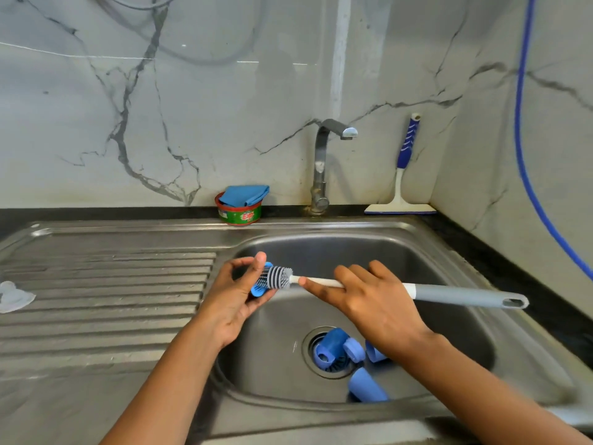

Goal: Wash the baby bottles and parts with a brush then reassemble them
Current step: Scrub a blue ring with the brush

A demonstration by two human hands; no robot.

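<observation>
Over the steel sink (401, 232), my left hand (236, 293) grips a blue bottle ring (258, 289) between thumb and fingers. The grey silicone head of the bottle brush (278, 277) is pushed into that ring. My right hand (369, 303) holds the brush by its white-and-grey handle (462, 295), index finger stretched along the shaft. Several blue bottle parts (333, 346) lie around the drain, and a blue cap (365, 385) lies near the front wall of the basin. A clear teat (14, 297) sits on the drainboard at the far left.
The tap (322, 168) stands behind the basin with no water running. A round dish-soap tub (239, 211) with a blue cloth on it sits on the back ledge. A squeegee (402, 194) leans in the right corner. A blue hose (526, 155) hangs down the right wall.
</observation>
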